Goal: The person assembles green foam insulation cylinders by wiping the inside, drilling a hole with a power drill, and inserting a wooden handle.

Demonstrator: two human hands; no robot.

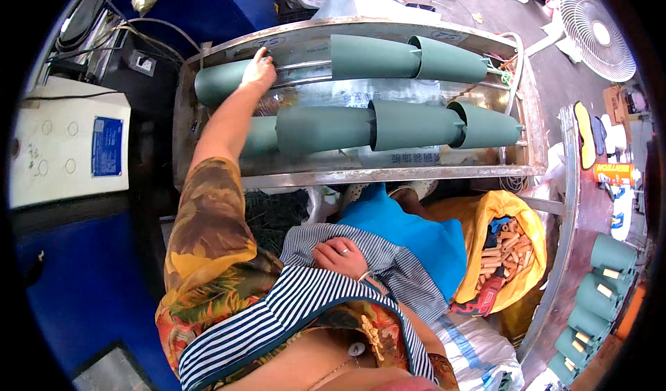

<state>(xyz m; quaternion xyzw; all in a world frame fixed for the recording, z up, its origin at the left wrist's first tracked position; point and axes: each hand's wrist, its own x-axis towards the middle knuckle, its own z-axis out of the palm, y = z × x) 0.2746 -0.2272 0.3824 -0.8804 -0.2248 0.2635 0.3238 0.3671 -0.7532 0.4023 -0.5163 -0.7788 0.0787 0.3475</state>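
Workshop clutter surrounds a long metal trough (361, 176) before me, holding dark green cone-shaped tubes nested end to end in two rows. My left hand (259, 72) rests flat, fingers loosely together, on the far-left green tube (218, 82). My right hand (340, 258) lies relaxed and empty on my striped apron (291, 308).

A small factory workshop is showing here. Green sleeves (374, 57) are lying in a metal trough (361, 176), beside a control box (69, 141). A floor fan (596, 27) is standing on bare concrete.
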